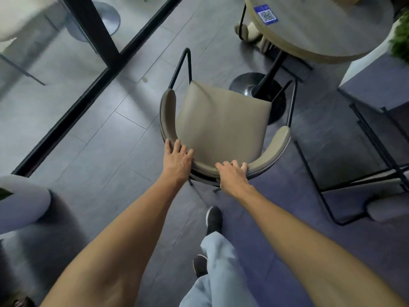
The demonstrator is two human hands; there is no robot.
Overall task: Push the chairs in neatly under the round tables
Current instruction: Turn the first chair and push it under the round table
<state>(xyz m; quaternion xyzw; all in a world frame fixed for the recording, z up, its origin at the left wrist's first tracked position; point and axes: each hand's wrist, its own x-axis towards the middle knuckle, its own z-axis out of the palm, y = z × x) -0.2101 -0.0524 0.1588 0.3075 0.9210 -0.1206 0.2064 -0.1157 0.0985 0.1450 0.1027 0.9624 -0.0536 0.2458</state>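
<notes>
Grey tile floor (106, 151). Chair (221, 122) standing short of round counter (327, 34), seat facing its base (254, 85). Left hand (177, 157), right hand (232, 175) both gripping backrest. Risk: chair legs knocking base if pushing crooked.

floor: grey plank tiles (106, 156), faint seams, dull sheen
partition: black-framed glass (66, 120) running 8 to 12 o'clock
beyond glass: round metal base (106, 16), blurred
planter: white pot (24, 202) at 9 o'clock
foliage: green plant (401, 41) at 2 o'clock
wall: pale block (367, 85) at 3 o'clock
light: dim, cool
</notes>
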